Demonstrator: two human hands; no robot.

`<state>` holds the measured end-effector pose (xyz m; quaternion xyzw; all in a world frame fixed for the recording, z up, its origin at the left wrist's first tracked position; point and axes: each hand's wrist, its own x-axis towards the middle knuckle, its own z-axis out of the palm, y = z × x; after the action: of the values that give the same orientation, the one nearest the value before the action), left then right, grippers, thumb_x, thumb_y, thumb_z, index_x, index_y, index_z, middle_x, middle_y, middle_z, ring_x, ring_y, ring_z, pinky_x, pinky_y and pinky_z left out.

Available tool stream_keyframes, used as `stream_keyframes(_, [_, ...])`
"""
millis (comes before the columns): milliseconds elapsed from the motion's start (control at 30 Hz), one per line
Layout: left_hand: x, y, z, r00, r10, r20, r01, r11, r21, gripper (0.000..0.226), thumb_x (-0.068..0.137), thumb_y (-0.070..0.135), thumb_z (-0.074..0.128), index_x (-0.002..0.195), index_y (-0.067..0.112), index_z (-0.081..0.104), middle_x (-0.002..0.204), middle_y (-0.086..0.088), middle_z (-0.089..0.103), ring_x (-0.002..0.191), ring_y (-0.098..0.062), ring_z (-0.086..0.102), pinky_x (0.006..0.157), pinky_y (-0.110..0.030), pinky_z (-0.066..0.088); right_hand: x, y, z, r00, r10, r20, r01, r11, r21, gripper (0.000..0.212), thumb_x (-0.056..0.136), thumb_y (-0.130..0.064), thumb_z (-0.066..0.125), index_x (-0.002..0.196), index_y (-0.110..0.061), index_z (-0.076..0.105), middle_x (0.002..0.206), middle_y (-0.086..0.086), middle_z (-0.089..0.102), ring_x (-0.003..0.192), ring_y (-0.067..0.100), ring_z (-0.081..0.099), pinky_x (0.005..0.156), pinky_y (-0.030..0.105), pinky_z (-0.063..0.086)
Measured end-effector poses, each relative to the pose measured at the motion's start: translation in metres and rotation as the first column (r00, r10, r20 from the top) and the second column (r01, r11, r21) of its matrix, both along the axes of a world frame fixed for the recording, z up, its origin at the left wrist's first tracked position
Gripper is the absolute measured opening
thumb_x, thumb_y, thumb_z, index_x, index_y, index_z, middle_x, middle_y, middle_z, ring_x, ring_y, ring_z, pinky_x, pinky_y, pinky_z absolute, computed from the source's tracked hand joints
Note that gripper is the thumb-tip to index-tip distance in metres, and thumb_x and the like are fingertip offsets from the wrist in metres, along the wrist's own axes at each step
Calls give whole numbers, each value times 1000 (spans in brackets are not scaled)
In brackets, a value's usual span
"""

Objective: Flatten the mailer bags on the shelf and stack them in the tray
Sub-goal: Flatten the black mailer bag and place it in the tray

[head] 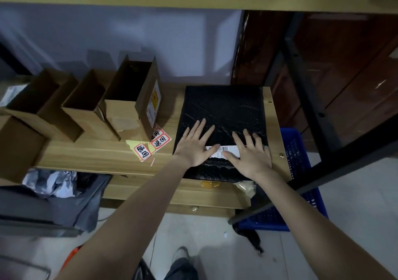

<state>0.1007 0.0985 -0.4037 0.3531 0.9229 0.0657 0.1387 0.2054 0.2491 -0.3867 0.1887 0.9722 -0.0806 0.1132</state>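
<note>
A black bubble mailer bag (224, 107) lies flat on the right end of the wooden shelf (107, 155), with a white barcode label (221, 151) near its front edge. My left hand (195, 145) rests palm down on the bag's front left part, fingers spread. On the front right part my right hand (251, 152) also presses flat, fingers apart. Both thumbs touch the label. A blue plastic tray (299, 150) stands lower, to the right of the shelf, partly hidden behind a black frame bar.
Several open brown cardboard boxes (129, 99) stand on the shelf to the left. Red-and-white stickers (159, 142) lie between them and the bag. Grey crumpled bags (56, 183) sit on a lower level at left. A black shelf post (308, 86) rises at right.
</note>
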Motion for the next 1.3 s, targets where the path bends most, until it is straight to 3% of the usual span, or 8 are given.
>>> stream_keyframes(167, [0,2,10,1000,15,17,-15,1000,1,70,93,61,28,151,29,4,159,-1,-12,146,-16,-13,118,-36,-4,-3,1,9,999,-9,-43,6,998,-66,74,88,-65,36,150,-31,11,159,1,6,145,27,5,114,44,16])
stream_keyframes(400, [17,-14,29,996,-49,-71,57,993,108,71,94,60,28,150,31,-5,158,1,-15,145,-15,-15,118,-37,-5,5,0,39,988,63,-143,-78,992,-100,76,91,-58,40,151,-25,8,160,0,2,147,21,-3,118,45,7])
stream_keyframes(967, [105,-98,174,901,17,-433,84,973,214,72,93,62,28,149,33,-5,159,5,-6,147,-14,-6,118,-38,1,99,-42,186,857,334,-392,-331,940,76,70,93,-51,41,151,-26,8,160,-2,4,147,17,0,118,44,7])
stream_keyframes(1300, [148,-144,270,807,126,-577,83,943,321,71,87,64,22,150,35,5,160,7,4,147,-13,2,118,-37,8,133,-79,286,639,442,-629,-433,883,180,60,93,-44,45,147,-27,25,151,-4,34,139,14,28,107,39,36])
